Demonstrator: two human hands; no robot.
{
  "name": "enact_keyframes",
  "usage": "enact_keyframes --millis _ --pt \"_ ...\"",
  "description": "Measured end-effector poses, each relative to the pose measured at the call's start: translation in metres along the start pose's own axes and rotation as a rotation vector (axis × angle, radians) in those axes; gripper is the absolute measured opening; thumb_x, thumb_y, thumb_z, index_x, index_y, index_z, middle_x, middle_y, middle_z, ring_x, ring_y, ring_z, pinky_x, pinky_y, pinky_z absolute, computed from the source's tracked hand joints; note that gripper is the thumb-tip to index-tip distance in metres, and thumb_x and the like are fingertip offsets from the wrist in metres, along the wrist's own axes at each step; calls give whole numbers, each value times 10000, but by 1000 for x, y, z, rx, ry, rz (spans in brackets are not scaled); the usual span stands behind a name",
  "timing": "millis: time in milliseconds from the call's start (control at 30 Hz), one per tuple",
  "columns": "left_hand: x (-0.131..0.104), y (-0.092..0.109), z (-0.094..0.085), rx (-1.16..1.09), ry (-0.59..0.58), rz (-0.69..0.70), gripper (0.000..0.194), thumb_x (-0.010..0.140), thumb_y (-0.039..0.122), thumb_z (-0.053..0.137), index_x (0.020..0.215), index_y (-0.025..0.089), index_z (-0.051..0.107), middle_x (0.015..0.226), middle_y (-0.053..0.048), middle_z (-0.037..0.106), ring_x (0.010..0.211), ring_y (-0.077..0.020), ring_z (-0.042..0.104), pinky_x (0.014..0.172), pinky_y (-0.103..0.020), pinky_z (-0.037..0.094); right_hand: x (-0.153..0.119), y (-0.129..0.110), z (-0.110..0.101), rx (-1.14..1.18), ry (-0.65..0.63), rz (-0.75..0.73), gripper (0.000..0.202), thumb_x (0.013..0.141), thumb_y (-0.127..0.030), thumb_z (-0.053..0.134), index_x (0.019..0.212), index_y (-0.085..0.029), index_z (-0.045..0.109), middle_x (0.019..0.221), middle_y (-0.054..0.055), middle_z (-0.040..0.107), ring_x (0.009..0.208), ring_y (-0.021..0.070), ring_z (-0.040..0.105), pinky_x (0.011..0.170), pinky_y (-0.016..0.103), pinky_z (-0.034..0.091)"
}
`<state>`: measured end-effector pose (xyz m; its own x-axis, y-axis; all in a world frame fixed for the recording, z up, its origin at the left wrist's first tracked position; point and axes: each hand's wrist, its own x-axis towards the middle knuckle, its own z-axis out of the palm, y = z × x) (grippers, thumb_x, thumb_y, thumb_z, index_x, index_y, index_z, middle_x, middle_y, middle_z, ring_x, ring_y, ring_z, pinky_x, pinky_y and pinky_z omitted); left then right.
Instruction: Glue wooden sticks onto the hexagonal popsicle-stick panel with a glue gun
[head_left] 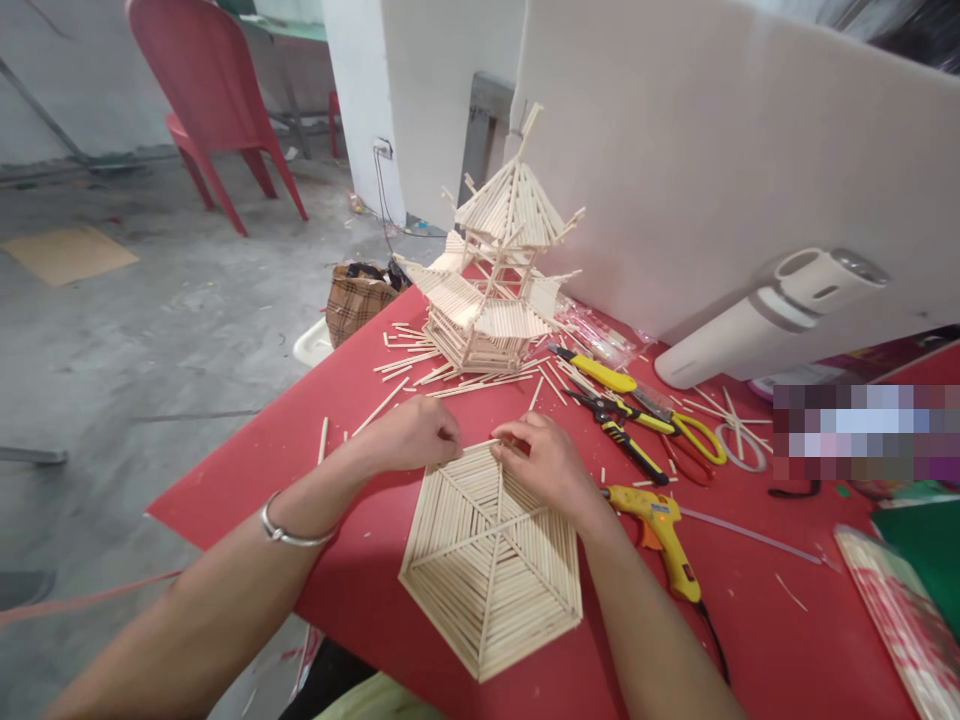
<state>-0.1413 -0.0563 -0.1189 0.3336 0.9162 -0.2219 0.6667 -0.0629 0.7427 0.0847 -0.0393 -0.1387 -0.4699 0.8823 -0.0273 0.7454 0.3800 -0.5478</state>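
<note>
Where the red table [315, 420] carries the work, the entries run as follows.

Item: hexagonal panel of thin sticks [491, 560], flat on the table near its front edge, six spokes meeting at the centre.

Item: left hand [416, 432], fingers curled at the panel's far corner, apparently pinching a stick there; the grip itself is hidden by the knuckles. A bracelet [289, 530] sits on that wrist.

Item: right hand [544, 462], resting on the panel's far edge, fingertips pressed down beside the left hand; whether it grasps a stick I cannot tell.

Item: stick pagoda [495, 280], upright, well behind the panel, loose sticks [409, 365] scattered around its base.

Item: yellow glue gun [664, 535], lying just beside the right wrist.

Item: yellow-handled scissors [675, 420] and pliers [619, 430], between pagoda and glue gun.

Item: white lamp [772, 320], lying on its side further right.

Risks, as judged: heavy pressure at the corner could snap or unseat a stick; the right forearm could brush the glue gun's nozzle; the panel, close to the table's edge, could slide off if pushed toward the body.
</note>
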Motion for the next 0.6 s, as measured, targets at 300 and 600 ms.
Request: enact_keyframes --millis 300,600 --pt "0 -2 -1 -33 -6 16 181 683 194 606 525 167 690 490 -14 602 476 -118 486 461 -262 308 -1 2 0 0 6 -26 145 879 -280 656 990 -238 739 877 28 626 885 179 582 801 300 430" --pt "-2 -1 -2 43 -37 15 160 675 153 545 551 151 646 525 -10 613 496 -109 501 490 -248 313 -1 0 3 26 54 -41 166 863 -244 680 1021 -244 732 910 32 634 907 188 590 844 325 451"
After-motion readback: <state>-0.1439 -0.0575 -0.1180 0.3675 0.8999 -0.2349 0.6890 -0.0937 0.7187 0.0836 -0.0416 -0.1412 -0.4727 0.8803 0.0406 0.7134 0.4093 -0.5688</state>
